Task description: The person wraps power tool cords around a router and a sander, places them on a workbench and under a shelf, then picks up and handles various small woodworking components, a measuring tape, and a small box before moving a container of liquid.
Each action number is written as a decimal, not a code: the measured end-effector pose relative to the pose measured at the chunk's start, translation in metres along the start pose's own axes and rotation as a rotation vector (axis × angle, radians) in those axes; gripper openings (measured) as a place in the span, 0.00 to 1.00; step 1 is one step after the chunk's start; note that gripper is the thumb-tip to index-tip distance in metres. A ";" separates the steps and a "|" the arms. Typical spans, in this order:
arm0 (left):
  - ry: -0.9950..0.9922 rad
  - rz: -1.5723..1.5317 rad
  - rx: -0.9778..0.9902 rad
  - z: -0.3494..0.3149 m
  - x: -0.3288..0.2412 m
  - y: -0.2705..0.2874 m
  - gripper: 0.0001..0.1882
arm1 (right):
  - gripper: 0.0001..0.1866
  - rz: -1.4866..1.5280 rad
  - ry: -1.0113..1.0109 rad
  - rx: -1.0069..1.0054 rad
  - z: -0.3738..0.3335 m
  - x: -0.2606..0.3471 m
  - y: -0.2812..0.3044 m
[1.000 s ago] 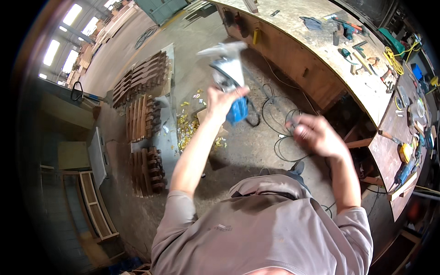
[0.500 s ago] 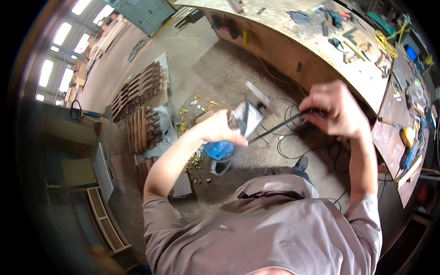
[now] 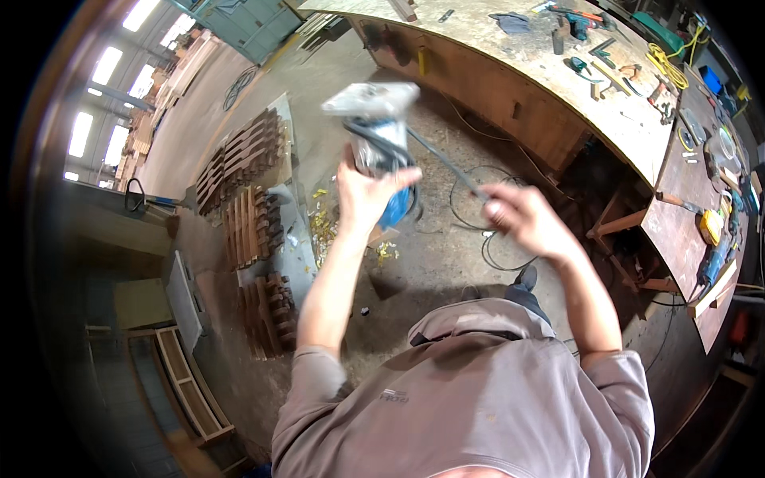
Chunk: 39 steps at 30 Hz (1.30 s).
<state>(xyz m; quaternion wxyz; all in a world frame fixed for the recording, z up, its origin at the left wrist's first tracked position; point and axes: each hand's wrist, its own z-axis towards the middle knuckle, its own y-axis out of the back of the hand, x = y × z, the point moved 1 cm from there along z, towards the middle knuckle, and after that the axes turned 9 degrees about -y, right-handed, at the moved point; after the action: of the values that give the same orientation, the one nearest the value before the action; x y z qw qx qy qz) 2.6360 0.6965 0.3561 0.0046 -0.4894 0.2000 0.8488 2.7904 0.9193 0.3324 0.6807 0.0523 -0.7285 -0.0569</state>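
A handheld power tool, probably a trim router [image 3: 373, 151], has a silvery body, a blue end and a flat pale base plate blurred by motion. My left hand [image 3: 365, 195] is wrapped round its body and holds it up, base plate uppermost. Several turns of dark power cord [image 3: 448, 165] lie round the body. From there the cord runs taut to my right hand [image 3: 516, 219], whose fingers are closed on it. Below, part of a looser cable [image 3: 488, 253] lies in loops on the floor.
Shaped brown wooden pieces [image 3: 247, 227] lie in rows on a sheet at the left, with yellow scraps [image 3: 323, 231] beside them. A workbench [image 3: 478, 48] with tools stands ahead. On the brown side table [image 3: 669, 227] at the right are a hammer [image 3: 680, 203] and more tools.
My left hand has raised the router forward and turned its base plate upward. My right hand has moved left and lower with the cord, and more cord is round the tool's body.
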 end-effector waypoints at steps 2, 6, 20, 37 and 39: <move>0.031 -0.372 -0.153 0.011 -0.004 -0.023 0.34 | 0.14 -0.043 0.050 0.023 -0.009 -0.010 -0.043; 0.452 -0.954 -0.175 0.009 -0.019 -0.035 0.31 | 0.11 -0.027 0.094 0.065 0.006 -0.079 -0.075; 0.162 0.043 1.241 -0.037 -0.017 -0.017 0.49 | 0.10 -0.407 0.376 0.175 0.025 0.075 0.067; 0.090 -0.359 0.863 -0.033 0.001 -0.039 0.55 | 0.16 0.148 -0.173 -0.029 0.042 -0.102 0.043; 0.190 -0.327 0.668 -0.028 0.011 -0.047 0.51 | 0.16 0.063 -0.172 -0.096 0.033 -0.093 0.052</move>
<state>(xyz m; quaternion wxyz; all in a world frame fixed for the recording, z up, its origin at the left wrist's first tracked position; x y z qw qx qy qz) 2.6632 0.7277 0.3187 0.2805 -0.5628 0.3846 0.6758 2.7640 0.9854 0.2470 0.6188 -0.0082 -0.7819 -0.0746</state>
